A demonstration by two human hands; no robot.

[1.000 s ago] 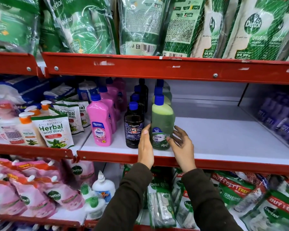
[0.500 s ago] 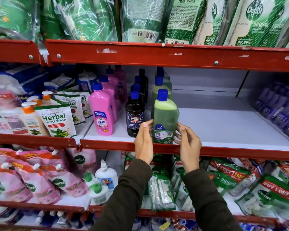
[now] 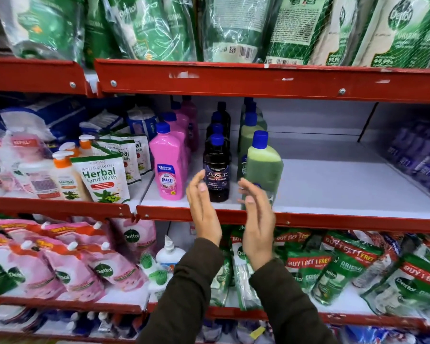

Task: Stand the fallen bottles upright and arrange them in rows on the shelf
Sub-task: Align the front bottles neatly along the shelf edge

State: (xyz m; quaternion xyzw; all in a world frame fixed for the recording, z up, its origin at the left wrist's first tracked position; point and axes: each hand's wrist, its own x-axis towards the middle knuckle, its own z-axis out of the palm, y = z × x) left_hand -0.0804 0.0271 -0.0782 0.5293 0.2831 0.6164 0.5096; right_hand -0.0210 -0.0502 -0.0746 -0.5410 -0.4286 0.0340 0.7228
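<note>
Both hands up at the shelf edge, green bottle standing at the front!

Nearest us, the left hand (image 3: pixel 204 207) hangs with fingers spread loose, gripping nothing, in front of the dark brown plastic bottle with a blue cap (image 3: pixel 217 168). The right hand (image 3: pixel 257 219) is open too, fingers fanned just before the blurred green plastic bottle with a blue cap (image 3: pixel 263 167); contact, I cannot tell. That bottle stands at the front lip of the white shelf with a red edge (image 3: pixel 333 192), beside the brown one. Left, the pink plastic bottle (image 3: pixel 168 167) heads its own row. Behind each, more bottles line up toward the back.
</note>
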